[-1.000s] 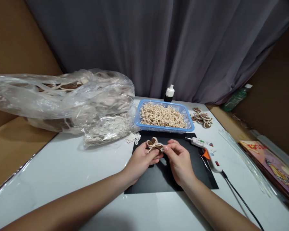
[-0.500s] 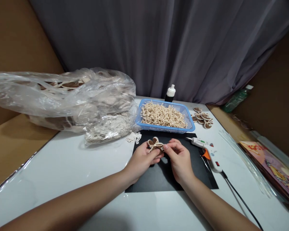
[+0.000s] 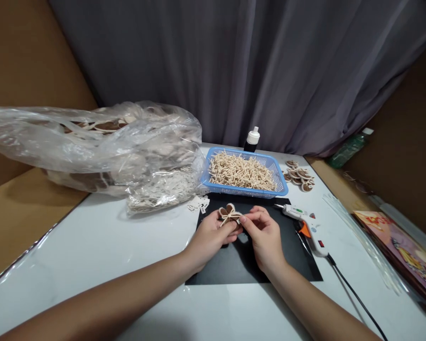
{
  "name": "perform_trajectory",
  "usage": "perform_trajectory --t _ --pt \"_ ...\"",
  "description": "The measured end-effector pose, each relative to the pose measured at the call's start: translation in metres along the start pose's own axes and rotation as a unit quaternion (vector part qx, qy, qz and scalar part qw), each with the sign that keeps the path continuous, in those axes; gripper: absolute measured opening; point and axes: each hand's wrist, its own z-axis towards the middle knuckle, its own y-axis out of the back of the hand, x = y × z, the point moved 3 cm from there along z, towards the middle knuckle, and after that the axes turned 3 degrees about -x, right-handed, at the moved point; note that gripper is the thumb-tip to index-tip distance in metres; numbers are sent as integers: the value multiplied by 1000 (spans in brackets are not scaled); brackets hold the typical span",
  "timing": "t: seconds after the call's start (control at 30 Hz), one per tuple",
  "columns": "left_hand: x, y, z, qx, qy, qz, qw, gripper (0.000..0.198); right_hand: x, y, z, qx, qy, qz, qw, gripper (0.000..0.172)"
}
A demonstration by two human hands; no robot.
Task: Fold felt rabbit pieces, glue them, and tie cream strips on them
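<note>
A brown flower-shaped piece with cream edging and a small cream bow [image 3: 228, 213] is held by my left hand [image 3: 213, 235] above the black mat [image 3: 230, 265]. My right hand [image 3: 264, 234] pinches at the flower's right edge, where a small white tag [image 3: 238, 220] shows by the fingertips. Behind the hands is a blue basket [image 3: 282, 189] of cream knotted cords [image 3: 241, 171]. Small white tags [image 3: 199, 203] lie left of the mat's back corner. At the right, a white glue gun [image 3: 307, 225] rests with its nozzle over the mat.
A large clear plastic bag [image 3: 128, 151] fills the back left. Several finished-looking flowers [image 3: 299, 176] are piled at the back right. A white-capped bottle [image 3: 252, 139] stands behind the basket. Clear sticks [image 3: 364, 246], a green bottle [image 3: 351, 148] and a colourful box [image 3: 401, 251] lie at the right.
The view has shifted very slightly. Both hands keep nearly the same pose, with the right fingertips still at the flower's right edge.
</note>
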Motion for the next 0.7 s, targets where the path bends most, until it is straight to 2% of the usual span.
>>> perform_trajectory --t 0.27,0.43,0.57,0.7 --pt "0 0 -1 -1 -4 -6 1000 36 0 0 -1 10 30 -29 999 14" --pt "-2 -1 -2 6 -2 -13 1000 37 3 -3 -4 14 11 35 999 26" --pt "-3 -1 -2 11 -2 -7 1000 35 6 -4 -6 28 -6 85 996 26" --pt "-2 -1 -2 5 -4 -11 1000 36 5 -4 -5 28 -14 82 996 27"
